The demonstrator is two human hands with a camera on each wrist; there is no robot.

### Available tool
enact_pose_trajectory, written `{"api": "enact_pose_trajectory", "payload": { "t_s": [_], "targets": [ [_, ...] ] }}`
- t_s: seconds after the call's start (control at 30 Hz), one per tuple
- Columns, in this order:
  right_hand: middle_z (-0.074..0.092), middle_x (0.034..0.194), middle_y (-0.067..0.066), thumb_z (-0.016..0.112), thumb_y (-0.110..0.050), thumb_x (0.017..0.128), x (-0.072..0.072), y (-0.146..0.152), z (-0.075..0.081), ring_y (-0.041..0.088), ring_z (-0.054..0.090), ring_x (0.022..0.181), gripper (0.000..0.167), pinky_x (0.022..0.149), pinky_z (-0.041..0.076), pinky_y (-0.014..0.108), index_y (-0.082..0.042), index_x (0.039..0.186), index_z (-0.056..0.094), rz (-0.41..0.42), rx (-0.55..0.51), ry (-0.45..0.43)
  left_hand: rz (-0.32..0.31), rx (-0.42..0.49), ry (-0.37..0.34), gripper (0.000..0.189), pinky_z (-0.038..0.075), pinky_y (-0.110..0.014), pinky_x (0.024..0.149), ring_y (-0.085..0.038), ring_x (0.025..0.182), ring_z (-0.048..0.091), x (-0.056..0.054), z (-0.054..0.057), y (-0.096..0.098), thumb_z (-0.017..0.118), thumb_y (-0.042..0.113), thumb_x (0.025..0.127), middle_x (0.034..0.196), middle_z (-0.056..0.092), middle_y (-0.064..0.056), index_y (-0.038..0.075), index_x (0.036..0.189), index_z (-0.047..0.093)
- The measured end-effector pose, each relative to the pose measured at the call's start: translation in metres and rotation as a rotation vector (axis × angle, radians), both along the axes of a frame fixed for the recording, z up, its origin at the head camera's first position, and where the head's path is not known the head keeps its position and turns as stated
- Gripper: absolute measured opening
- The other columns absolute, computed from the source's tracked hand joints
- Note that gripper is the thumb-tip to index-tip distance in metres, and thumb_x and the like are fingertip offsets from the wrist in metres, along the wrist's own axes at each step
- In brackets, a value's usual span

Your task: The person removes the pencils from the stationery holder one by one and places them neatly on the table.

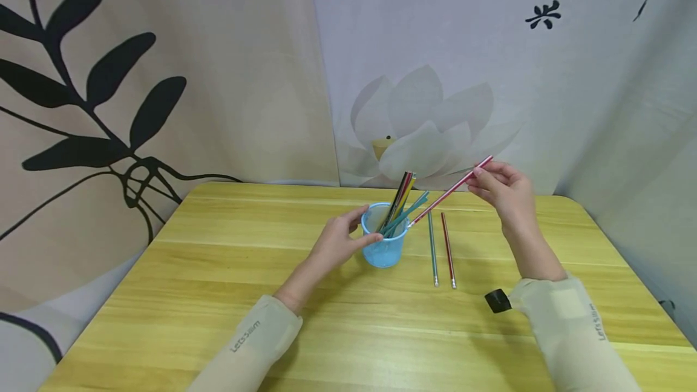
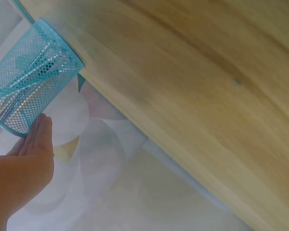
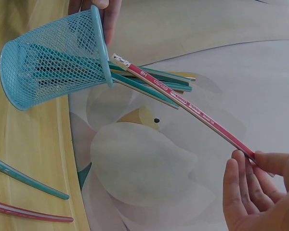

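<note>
A light-blue mesh pencil cup [image 1: 383, 254] stands upright on the wooden table, with several pencils [image 1: 402, 198] leaning in it, black, red, yellow and teal. My left hand [image 1: 337, 238] holds the cup at its rim, thumb on the near side and fingers on the far left. Between thumb and fingertips, my right hand [image 1: 503, 189] pinches a red pencil [image 3: 183, 103] near its far end. This pencil slants down leftward, its white-and-silver eraser end right at the cup's rim. A teal pencil [image 1: 432, 250] and another red pencil [image 1: 449, 250] lie on the table right of the cup.
The wooden table [image 1: 163, 295] reaches back to a hanging cloth [image 1: 261, 77] printed with leaves, a lotus and characters. A small black block [image 1: 498, 300] sticks out at the right sleeve's cuff.
</note>
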State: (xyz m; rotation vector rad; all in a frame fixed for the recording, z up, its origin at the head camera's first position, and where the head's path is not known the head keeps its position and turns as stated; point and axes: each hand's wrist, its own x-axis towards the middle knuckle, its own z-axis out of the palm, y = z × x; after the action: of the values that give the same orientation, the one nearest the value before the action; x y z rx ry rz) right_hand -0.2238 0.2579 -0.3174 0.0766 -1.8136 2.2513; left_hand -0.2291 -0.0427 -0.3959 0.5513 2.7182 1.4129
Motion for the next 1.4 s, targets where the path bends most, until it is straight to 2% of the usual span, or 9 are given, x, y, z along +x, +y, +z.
{"api": "enact_pose_trajectory", "payload": {
  "t_s": [0.3,0.8,1.23,1.4],
  "targets": [
    [0.075,0.082,-0.002,0.071,-0.009,0.092,0.001,0.005,0.002,0.008,0.073,0.072,0.01,0.072,0.063,0.021,-0.006,0.098,0.064,-0.014,-0.021,-0.018,0.0,-0.014,-0.004,0.076,0.054,-0.044,0.104,-0.036,0.128,0.059,0.0,0.001,0.0,0.078,0.036,0.086,0.144,0.056,-0.018,0.006,0.148,0.047],
    [0.075,0.085,-0.004,0.07,-0.01,0.092,0.002,0.014,-0.005,0.007,0.071,0.073,0.008,0.072,0.063,0.021,-0.008,0.098,0.065,-0.034,-0.02,-0.044,0.0,-0.024,0.01,0.075,0.054,-0.043,0.104,-0.036,0.127,0.06,-0.001,-0.001,-0.001,0.078,0.036,0.086,0.144,0.056,-0.018,0.005,0.147,0.047],
    [0.074,0.088,-0.011,0.07,-0.015,0.093,0.002,0.022,-0.013,0.004,0.071,0.075,0.012,0.071,0.063,0.019,-0.009,0.103,0.065,-0.066,0.022,-0.108,0.009,-0.016,-0.01,0.075,0.053,-0.045,0.105,-0.036,0.128,0.059,0.0,0.0,0.0,0.078,0.035,0.086,0.145,0.055,-0.018,0.006,0.148,0.047],
    [0.074,0.089,-0.013,0.069,-0.016,0.094,0.002,0.024,-0.018,0.003,0.07,0.076,0.019,0.072,0.062,0.018,-0.006,0.109,0.063,-0.074,0.047,-0.131,0.006,-0.019,-0.008,0.075,0.053,-0.045,0.105,-0.036,0.128,0.059,0.0,0.0,0.0,0.078,0.035,0.086,0.145,0.055,-0.017,0.006,0.148,0.047]
  ]
}}
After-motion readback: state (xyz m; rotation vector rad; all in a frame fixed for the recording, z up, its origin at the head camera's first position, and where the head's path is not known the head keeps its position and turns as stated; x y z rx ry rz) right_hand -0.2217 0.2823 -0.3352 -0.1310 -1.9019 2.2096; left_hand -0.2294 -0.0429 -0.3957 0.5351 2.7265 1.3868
